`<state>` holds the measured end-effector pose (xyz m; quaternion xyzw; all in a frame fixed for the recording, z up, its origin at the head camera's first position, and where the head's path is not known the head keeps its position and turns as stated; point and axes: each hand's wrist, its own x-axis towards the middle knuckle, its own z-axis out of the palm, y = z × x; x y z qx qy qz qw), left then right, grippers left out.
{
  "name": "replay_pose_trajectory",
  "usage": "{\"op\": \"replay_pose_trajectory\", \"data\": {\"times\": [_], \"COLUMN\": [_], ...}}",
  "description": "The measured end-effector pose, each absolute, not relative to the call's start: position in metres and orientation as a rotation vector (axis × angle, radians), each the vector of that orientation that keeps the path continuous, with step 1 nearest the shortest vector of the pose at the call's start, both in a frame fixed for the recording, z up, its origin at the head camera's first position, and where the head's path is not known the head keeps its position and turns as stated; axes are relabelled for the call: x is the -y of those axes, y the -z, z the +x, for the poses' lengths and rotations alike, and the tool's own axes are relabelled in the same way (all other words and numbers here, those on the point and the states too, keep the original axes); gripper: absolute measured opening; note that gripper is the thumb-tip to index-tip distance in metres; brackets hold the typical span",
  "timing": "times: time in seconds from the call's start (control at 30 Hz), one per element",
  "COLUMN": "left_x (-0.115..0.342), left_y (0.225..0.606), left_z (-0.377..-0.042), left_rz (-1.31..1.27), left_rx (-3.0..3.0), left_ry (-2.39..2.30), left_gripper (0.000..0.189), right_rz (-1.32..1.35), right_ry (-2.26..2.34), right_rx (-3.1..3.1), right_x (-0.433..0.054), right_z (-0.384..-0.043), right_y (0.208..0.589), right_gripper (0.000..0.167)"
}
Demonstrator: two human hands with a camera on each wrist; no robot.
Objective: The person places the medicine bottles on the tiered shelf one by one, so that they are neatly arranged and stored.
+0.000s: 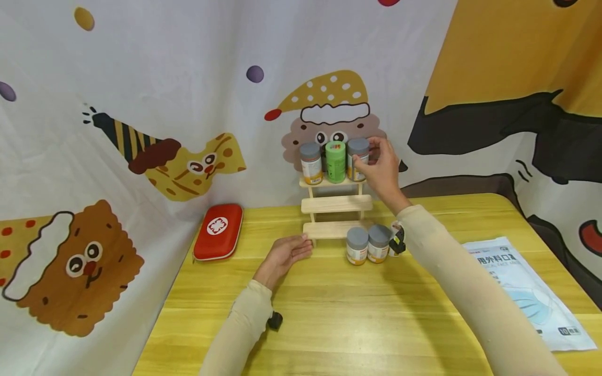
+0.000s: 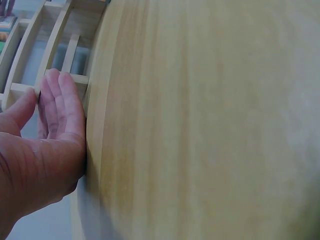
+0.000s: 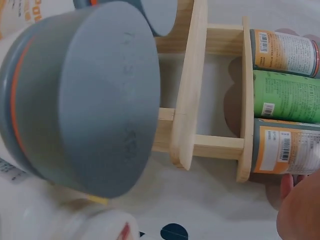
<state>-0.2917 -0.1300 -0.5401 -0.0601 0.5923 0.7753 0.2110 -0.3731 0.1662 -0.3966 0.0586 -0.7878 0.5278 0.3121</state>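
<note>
1. A yellow wood table (image 1: 338, 324) is standing against a big hanging cloth (image 1: 188, 62), which is hiding what kind of room this is.
2. Funny snack faces (image 1: 84, 266) are looking out from the cloth, far and left.
3. A red case (image 1: 218, 240) is lying far left, and a face mask packet (image 1: 536, 303) is lying right.

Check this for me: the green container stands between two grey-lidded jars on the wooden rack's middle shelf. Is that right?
Wrong shelf: the head view shows the green container standing between two grey-lidded jars on the top shelf of the wooden rack.
</note>
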Motion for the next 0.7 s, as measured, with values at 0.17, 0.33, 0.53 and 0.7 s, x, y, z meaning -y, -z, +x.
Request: {"op": "replay_pose_trajectory", "data": {"times": [0.17,0.33,0.53,0.7], "left_x": [0.131,0.131,0.131,0.132], "left_y": [0.539,0.54,0.542,0.542], "left_z": [-0.292,-0.292,-0.293,-0.293], "left_rz": [-0.163,-0.172,-0.173,-0.172], "left_rx": [-1.638,-1.626,-1.61,-1.609], "left_ry": [-2.153,-2.158,-2.165,-2.165], "left_gripper": [0.038,0.039,0.041,0.039], "right_rz": [0.149,0.144,0.139,0.155], "right_ry": [-1.388,-1.372,-1.349,-1.331], "right_rx": [2.064,2.055,2.055,2.08], "right_x": [-0.165,-0.164,-0.166,-0.169], "right_z": [-0.372,-0.369,-0.357,-0.347], "right_y": [0.399,0.403,0.411,0.419], "right_gripper": [0.05,0.053,0.061,0.058]}}
